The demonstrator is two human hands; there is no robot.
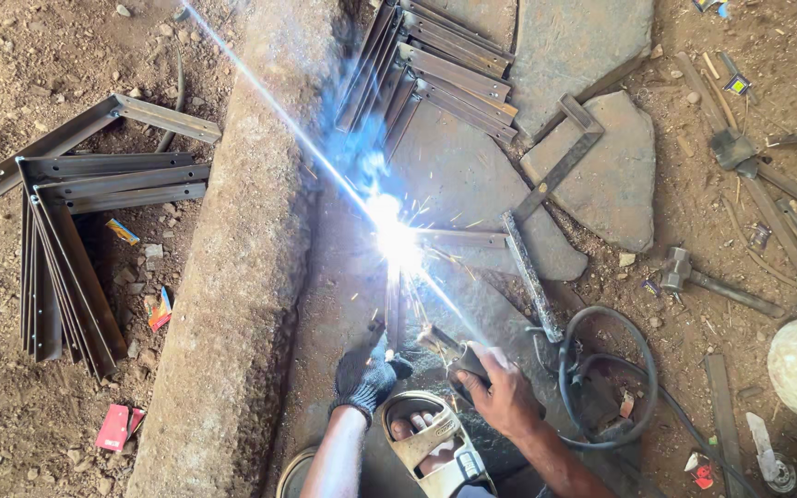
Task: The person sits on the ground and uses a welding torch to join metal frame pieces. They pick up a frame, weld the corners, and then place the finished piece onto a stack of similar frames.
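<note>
A view from above of a person crouched over a flat stone slab (472,175) on dusty ground, welding. The right hand (500,392), bare, sits at about five o'clock from the centre and is closed around the grip of an electrode holder (458,355), whose thin rod runs up toward eleven o'clock. The left hand (366,378), in a dark glove, rests at six o'clock with fingers curled, touching the lower end of an angle-iron bracket (445,238); whether it truly grips the metal cannot be told. A bright white welding arc (394,235) flares at the centre, at the bracket's corner, throwing sparks and blue smoke toward twelve o'clock. A black cable (601,369) loops at four o'clock. Finished brackets lie stacked at twelve o'clock (435,65) and at nine o'clock (76,240). A hammer (703,281) lies at three o'clock. A sandalled foot (426,443) shows at six o'clock between the arms.
</note>
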